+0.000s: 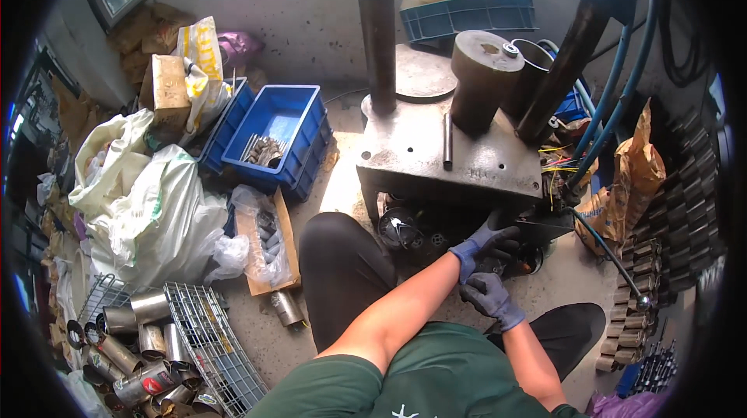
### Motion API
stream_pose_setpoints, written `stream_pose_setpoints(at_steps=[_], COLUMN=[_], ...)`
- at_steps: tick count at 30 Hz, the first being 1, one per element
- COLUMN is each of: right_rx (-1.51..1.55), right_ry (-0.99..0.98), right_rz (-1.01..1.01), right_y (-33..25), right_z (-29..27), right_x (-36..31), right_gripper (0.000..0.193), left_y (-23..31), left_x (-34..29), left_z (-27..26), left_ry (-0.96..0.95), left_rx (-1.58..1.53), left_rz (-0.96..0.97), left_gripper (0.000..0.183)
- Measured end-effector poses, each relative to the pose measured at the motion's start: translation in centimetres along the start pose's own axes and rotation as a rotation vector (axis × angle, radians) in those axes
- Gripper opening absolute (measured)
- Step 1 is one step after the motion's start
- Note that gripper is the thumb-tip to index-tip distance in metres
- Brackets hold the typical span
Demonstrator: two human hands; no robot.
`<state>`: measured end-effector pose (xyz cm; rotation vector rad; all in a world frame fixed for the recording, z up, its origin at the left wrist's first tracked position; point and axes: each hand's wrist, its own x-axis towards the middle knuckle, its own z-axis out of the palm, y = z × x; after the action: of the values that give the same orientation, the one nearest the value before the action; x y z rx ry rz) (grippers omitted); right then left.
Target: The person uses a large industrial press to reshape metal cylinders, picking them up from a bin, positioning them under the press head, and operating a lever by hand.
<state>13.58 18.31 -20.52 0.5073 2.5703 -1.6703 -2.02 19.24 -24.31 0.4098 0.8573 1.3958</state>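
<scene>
In a grey-blue work glove, my left hand [484,242] reaches to the front lower edge of a heavy steel machine [482,160]. Its fingers are stretched out and partly in shade, with nothing visible in them. Just below and to the right, my right hand [493,299], gloved alike, has its fingers curled in; whatever they may hold is hidden. A dark round part [531,261] lies in shadow beside the left fingers. On the machine's top stand a thick steel cylinder [476,99] and a thin upright rod [447,142].
Stacked blue crates [274,129] holding small metal parts stand at the left, near white sacks [148,208] and an open cardboard box [286,243]. A wire basket [214,340] holds metal sleeves. At the right, a lever with a ball end [643,301] juts out near stacked metal parts [630,305].
</scene>
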Motion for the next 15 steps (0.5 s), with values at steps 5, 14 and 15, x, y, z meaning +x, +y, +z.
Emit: stream_pose_setpoints(at_steps=[5, 14, 15], right_rx=[-0.151, 0.028, 0.038], right_ry=[0.02, 0.135, 0.165], right_rz=[-0.111, 0.211, 0.219], right_y=[0.7, 3.1, 4.7], right_z=[0.1, -1.3, -0.8], right_x=[0.3, -0.7, -0.8], right_gripper=[0.029, 0.02, 0.02], left_y=[-0.7, 14.5, 17.4], left_x=[-0.6, -5.7, -5.3], left_z=[0.2, 6.5, 7.7], left_ry=[0.0, 0.057, 0.1], left_rx=[-0.007, 1.509, 1.615], left_rz=[0.023, 1.196, 1.275], left_gripper=[0.057, 0.03, 0.036])
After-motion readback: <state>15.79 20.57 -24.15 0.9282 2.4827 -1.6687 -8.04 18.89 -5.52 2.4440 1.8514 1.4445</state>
